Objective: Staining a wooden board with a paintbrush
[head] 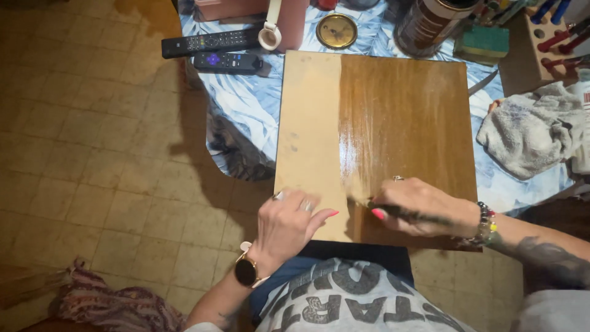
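**A:** Where are your hands just now?

**B:** Nearest you, your left hand (295,222) lies flat and open on the near edge of the wooden board (375,147), fingers spread over the pale, bare strip. It grips nothing; it only pins the board down. Your right hand (424,209) is closed around a dark-handled brush (393,212), its tip pointing left and touching the board just where the pale strip meets the stained part.

**A:** How do you lay this stroke well?

**B:** I would say: keep your left palm on the dry wood only, clear of the wet line. Draw the brush along the grain, away from you, and overlap the glossy edge slightly so no seam shows. The shine midway up the board looks like pooled finish, so spread it thin before it sets. Press lightly near the near edge, or drips may run over it.

**A:** And the board itself?

**B:** It lies on the table (246,110), overhanging toward you, directly under both hands. Roughly the right two-thirds is dark and stained; the left strip is untouched.

**A:** Farther off?

**B:** A grey rag (528,132) lies to your right, just beside the board. Beyond the far edge stand a brown can (430,24) and a round brass lid (336,31); two remote controls (215,50) lie at the far left.
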